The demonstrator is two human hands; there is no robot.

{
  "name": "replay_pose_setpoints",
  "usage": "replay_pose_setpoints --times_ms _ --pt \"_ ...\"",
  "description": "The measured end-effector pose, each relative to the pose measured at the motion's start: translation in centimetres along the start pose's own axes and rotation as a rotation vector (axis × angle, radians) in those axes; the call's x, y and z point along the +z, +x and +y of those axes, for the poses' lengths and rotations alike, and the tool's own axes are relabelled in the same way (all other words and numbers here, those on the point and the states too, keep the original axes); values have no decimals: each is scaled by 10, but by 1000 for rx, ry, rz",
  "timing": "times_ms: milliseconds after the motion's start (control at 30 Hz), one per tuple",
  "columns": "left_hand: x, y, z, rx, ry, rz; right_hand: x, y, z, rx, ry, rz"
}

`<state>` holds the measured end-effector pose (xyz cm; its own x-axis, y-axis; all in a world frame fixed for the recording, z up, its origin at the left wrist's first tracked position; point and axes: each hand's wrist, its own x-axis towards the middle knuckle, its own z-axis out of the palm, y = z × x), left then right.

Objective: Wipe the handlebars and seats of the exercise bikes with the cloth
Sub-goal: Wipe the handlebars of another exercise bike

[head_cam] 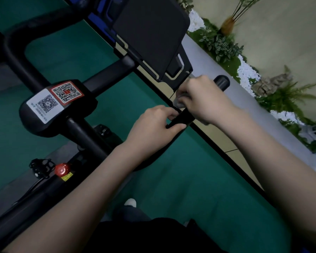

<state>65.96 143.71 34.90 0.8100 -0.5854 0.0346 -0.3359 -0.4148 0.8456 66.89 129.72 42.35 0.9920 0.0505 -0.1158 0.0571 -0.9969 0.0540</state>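
Observation:
The black handlebar (16,57) of an exercise bike loops across the upper left, and its right arm ends in a rounded tip (221,82). My right hand (206,99) grips a grey cloth (180,102) wrapped round that right arm, just below the tip. Lower on the same bar, my left hand (155,128) holds it with curled fingers, touching the cloth's edge. Both forearms reach in from the bottom. No seat shows.
A black centre pad with two QR stickers (55,101) tops the stem. A red knob (62,169) sits on the frame below. A black screen mount (150,33) stands ahead. Green floor spreads underneath; a grey ledge (226,73) with plants and white stones runs along the right.

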Motion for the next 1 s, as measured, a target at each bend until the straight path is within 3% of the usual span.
replay_pose_setpoints --times_ms 100,233,467,700,900,1000 --pt "-1 2 1 0 13 -9 9 -11 -3 -80 -114 -4" --pt "-3 1 1 4 8 -20 10 -12 1 -98 -81 17" --pt "-5 2 1 -3 -23 -25 -19 2 32 66 71 78" --pt "-4 4 3 -15 -40 -19 -23 -3 33 -89 67 -65" --pt "-3 8 2 -24 -35 -24 -43 12 44 24 108 -65" --pt "0 9 4 -14 -23 -1 -34 6 35 -40 100 -129"
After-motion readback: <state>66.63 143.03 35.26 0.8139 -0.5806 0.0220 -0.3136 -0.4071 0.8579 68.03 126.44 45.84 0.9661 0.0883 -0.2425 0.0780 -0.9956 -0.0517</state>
